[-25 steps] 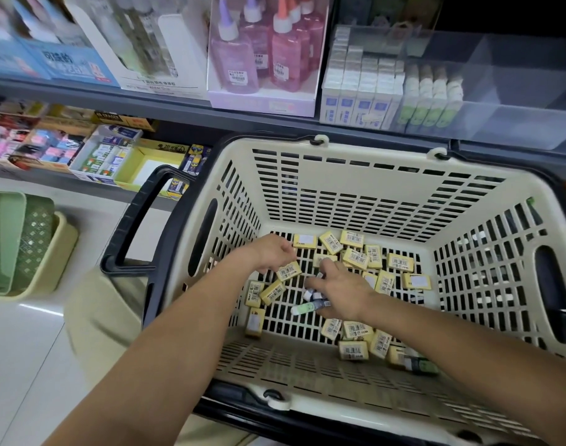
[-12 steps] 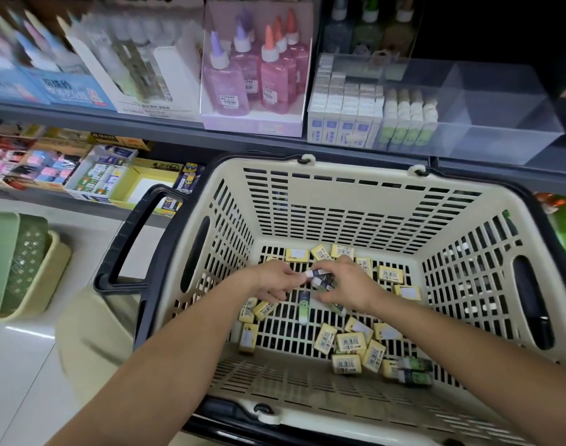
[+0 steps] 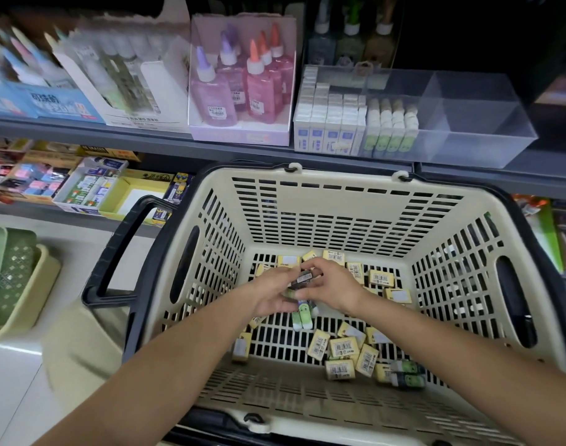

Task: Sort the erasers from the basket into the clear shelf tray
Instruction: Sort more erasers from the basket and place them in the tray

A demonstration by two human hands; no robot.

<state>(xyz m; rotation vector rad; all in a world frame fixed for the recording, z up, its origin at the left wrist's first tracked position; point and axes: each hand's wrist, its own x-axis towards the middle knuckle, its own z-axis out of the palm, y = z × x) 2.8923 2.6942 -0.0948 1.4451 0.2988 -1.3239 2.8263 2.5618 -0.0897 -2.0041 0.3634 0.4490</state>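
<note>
**Q:** State of the fingers?

**A:** The fingers (image 3: pixel 314 266) of the right hand (image 3: pixel 335 288) and the left hand (image 3: pixel 273 296) are curled. Together they grip a bunch of green erasers (image 3: pixel 302 317).

**Q:** Location?

**A:** Inside the basket (image 3: pixel 339 201), over loose yellow erasers (image 3: pixel 339 347). The clear tray (image 3: pixel 475 130) stands on the shelf (image 3: pixel 114 136) behind the basket, with erasers in its left part.

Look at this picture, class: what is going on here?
A person has both hands in a cream basket at a shop shelf. The left hand and right hand together grip a small bunch of erasers above the basket floor. Many yellow erasers lie loose below. The clear tray on the shelf above has rows of erasers in its left part.
</note>
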